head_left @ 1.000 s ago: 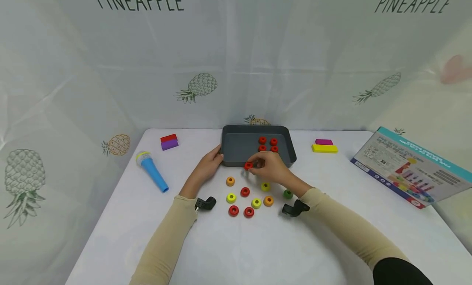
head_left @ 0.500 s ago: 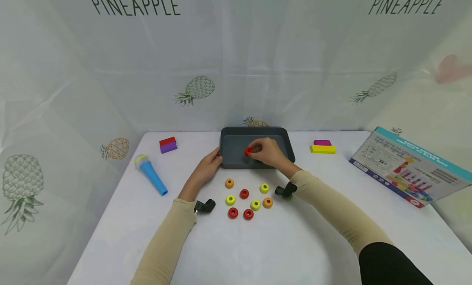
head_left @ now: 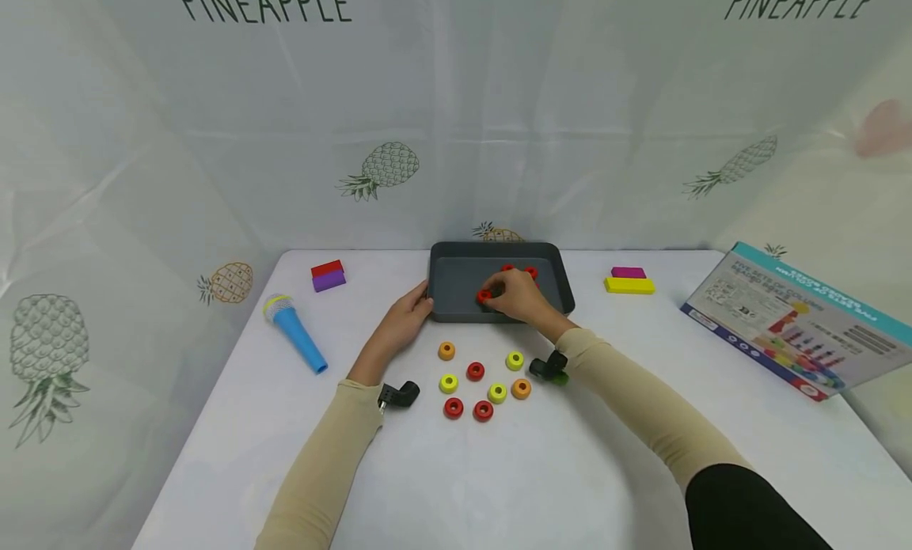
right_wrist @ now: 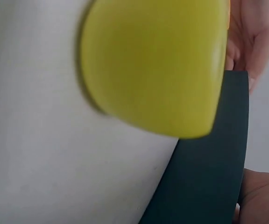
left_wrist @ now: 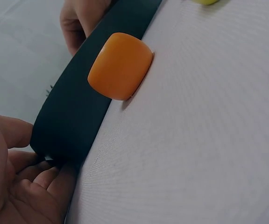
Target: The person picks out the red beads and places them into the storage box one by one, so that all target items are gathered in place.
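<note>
A dark grey tray (head_left: 456, 275) stands at the back of the white table. My left hand (head_left: 402, 320) holds its near left corner; in the left wrist view the thumb is at the rim and the fingers (left_wrist: 55, 186) are curled against its lower side. Inside the tray, my right hand (head_left: 522, 295) pinches a red ring-shaped bead (head_left: 484, 296) low over the tray floor. More red beads (head_left: 530, 272) show behind that hand, partly hidden by it. An orange bead (left_wrist: 120, 66) lies beside the tray, and a yellow bead (right_wrist: 153, 65) fills much of the right wrist view.
In front of the tray lie several loose beads, among them a red bead (head_left: 475, 371) and a green bead (head_left: 560, 378) partly under the right wrist camera. A blue toy microphone (head_left: 299, 336) and blocks (head_left: 328, 275) lie left; yellow block (head_left: 630, 286) and box (head_left: 798, 320) are right.
My right hand has carried the red bead from the tray's near rim to inside it, and in the last half second has shifted only slightly. The left hand stays at the corner.
</note>
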The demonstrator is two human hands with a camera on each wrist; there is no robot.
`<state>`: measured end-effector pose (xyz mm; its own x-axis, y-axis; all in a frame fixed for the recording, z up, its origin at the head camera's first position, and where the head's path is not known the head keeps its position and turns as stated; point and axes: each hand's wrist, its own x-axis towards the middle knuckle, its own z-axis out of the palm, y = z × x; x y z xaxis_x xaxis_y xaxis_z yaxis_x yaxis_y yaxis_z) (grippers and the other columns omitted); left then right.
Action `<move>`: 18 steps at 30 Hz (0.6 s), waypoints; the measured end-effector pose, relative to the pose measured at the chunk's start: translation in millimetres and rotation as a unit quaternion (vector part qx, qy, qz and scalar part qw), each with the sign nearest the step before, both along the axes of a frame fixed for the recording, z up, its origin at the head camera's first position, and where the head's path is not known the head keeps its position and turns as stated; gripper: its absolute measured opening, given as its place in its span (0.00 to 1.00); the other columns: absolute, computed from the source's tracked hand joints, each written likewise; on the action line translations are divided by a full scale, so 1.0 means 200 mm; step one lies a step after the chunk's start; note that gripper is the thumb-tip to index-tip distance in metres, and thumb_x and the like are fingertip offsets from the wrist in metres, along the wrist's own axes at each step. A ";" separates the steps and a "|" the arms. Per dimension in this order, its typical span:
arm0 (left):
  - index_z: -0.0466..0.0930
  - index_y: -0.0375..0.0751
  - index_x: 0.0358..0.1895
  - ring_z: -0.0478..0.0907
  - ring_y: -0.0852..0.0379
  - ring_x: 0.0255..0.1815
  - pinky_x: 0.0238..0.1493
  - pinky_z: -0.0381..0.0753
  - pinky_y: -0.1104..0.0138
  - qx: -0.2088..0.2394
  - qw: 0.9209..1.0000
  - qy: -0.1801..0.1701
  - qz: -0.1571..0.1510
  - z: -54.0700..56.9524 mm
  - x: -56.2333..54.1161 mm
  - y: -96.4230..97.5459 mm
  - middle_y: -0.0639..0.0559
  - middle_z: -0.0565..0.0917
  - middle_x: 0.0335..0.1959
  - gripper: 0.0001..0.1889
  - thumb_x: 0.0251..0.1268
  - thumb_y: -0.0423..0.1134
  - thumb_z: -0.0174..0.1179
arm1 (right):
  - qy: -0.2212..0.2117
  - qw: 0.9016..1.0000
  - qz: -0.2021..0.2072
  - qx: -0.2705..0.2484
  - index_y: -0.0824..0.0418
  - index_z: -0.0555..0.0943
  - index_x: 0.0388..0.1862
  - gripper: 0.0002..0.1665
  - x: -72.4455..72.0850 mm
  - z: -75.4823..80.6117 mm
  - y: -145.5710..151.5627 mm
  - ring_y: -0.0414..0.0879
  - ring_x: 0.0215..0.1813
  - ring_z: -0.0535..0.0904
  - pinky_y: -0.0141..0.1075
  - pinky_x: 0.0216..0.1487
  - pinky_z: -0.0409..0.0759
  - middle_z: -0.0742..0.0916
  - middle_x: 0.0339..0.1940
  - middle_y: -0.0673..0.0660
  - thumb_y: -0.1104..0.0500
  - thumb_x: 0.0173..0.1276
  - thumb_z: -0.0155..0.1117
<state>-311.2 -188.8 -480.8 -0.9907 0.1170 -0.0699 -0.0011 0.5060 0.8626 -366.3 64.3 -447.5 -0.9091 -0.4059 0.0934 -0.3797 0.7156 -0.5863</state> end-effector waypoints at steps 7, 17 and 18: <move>0.52 0.55 0.82 0.53 0.48 0.83 0.82 0.54 0.49 0.001 1.000 0.001 0.001 -0.01 0.00 0.00 0.50 0.59 0.82 0.31 0.82 0.52 0.43 | -0.001 1.000 -0.002 0.003 0.60 0.88 0.49 0.15 0.00 0.00 0.00 0.49 0.43 0.84 0.42 0.45 0.85 0.90 0.45 0.58 0.61 0.62 0.75; 0.52 0.55 0.82 0.52 0.48 0.83 0.82 0.54 0.49 -0.002 1.000 -0.002 0.002 -0.01 -0.01 0.00 0.50 0.58 0.82 0.31 0.82 0.52 0.43 | 0.010 1.000 0.006 0.000 0.60 0.88 0.50 0.17 0.01 -0.01 0.01 0.50 0.45 0.84 0.43 0.47 0.85 0.90 0.47 0.58 0.60 0.62 0.75; 0.52 0.54 0.82 0.53 0.48 0.83 0.82 0.54 0.49 -0.003 1.000 0.000 0.003 0.00 -0.01 0.00 0.50 0.59 0.82 0.31 0.82 0.52 0.43 | 0.016 1.000 0.009 -0.002 0.61 0.87 0.51 0.17 0.01 0.00 0.01 0.50 0.45 0.84 0.43 0.47 0.85 0.90 0.48 0.58 0.60 0.63 0.75</move>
